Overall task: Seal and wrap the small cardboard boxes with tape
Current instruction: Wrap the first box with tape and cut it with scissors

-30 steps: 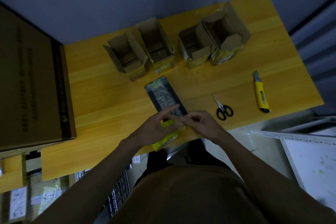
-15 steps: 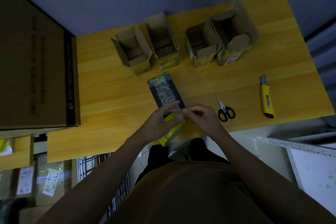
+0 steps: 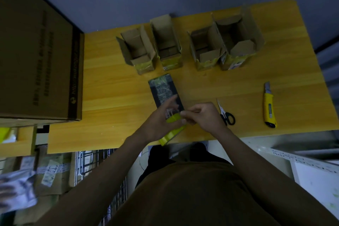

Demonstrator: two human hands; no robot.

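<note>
Several small open cardboard boxes (image 3: 139, 49) stand in a row at the back of the wooden table (image 3: 110, 88). A flat dark package (image 3: 163, 90) lies in the middle, lengthwise towards me. At the table's near edge my left hand (image 3: 159, 121) holds a roll of yellow tape (image 3: 171, 132), its index finger stretched over the package's near end. My right hand (image 3: 203, 115) pinches the loose tape end just right of the roll. The roll is mostly hidden by my left hand.
Black-handled scissors (image 3: 224, 113) lie right of my right hand. A yellow utility knife (image 3: 268, 106) lies further right. A large brown carton (image 3: 36, 57) fills the table's left side. Wire shelving and packets sit below the left edge.
Both hands stay at the tape roll by the package's near end. The camera has shifted, so the table sits lower and more to the right in view.
</note>
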